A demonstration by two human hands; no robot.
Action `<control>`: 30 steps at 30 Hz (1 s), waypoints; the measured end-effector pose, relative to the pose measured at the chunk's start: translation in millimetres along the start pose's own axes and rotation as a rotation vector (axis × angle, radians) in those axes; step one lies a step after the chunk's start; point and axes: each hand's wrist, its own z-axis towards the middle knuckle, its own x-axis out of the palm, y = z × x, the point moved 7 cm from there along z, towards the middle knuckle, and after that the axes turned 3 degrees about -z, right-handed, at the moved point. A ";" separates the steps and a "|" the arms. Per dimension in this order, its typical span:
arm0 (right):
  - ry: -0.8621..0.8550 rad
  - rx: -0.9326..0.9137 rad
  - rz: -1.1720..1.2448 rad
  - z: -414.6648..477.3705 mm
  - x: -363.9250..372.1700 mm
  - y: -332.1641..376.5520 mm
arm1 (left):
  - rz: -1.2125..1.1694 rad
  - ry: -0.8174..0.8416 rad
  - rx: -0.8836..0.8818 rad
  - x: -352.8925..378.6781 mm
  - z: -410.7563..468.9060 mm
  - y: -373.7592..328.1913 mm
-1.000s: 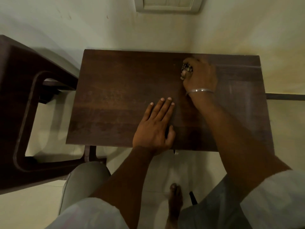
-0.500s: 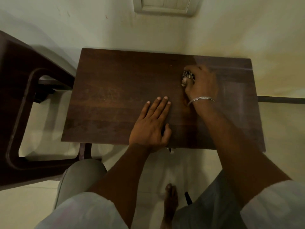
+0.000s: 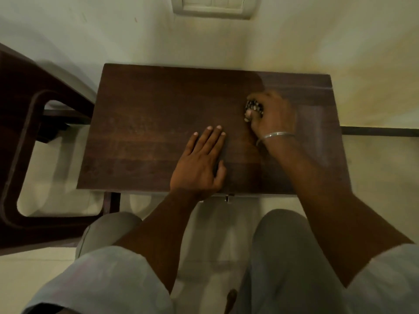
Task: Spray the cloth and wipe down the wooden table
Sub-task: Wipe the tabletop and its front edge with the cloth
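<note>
A small speckled cloth (image 3: 254, 108), bunched up, is sitting right of centre on the wooden table (image 3: 147, 123). The right hand (image 3: 275, 114) is gripping it w/ curled fingers, pressing it to the wood; a silver bangle (image 3: 275, 134) is circling that wrist. The left hand (image 3: 199, 164) is lying flat near the front edge, fingers straight & close together. A dark wooden frame (image 3: 20, 132) is standing just left of the table.

**Nothing legible in view**

No writing, label, brand, number or sign can be read. The dark wooden worktop (image 3: 158, 123), the speckled cloth (image 3: 254, 107), the pale wall plate (image 3: 213, 7) and the metal bangle (image 3: 275, 134) show no lettering.
</note>
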 end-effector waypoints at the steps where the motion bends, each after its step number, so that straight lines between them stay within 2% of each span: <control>1: -0.009 0.002 -0.009 -1.0 1.3 -1.9 | 0.002 -0.002 0.000 0.8 -0.3 0.7; 7: 0.015 0.040 -0.039 59.3 2.5 -4.6 | -0.016 -0.020 0.006 -1.9 -1.3 -0.8; 12: 0.056 0.000 -0.080 77.3 7.3 -7.9 | -0.024 -0.056 0.000 -4.3 -2.1 -1.4; 15: 0.111 -0.003 -0.083 70.1 0.0 -8.6 | -0.012 -0.061 0.006 -3.8 -1.8 -2.6; 20: 0.046 -0.062 0.030 8.5 -6.4 -13.2 | 0.007 -0.052 0.000 -3.2 -0.7 -2.1; 27: 0.066 0.013 0.030 41.3 -3.5 -14.3 | 0.020 -0.017 0.007 0.0 -0.5 -0.9; 30: 0.069 0.010 0.028 12.7 -6.3 -11.0 | 0.016 -0.013 0.003 1.2 -0.2 -0.7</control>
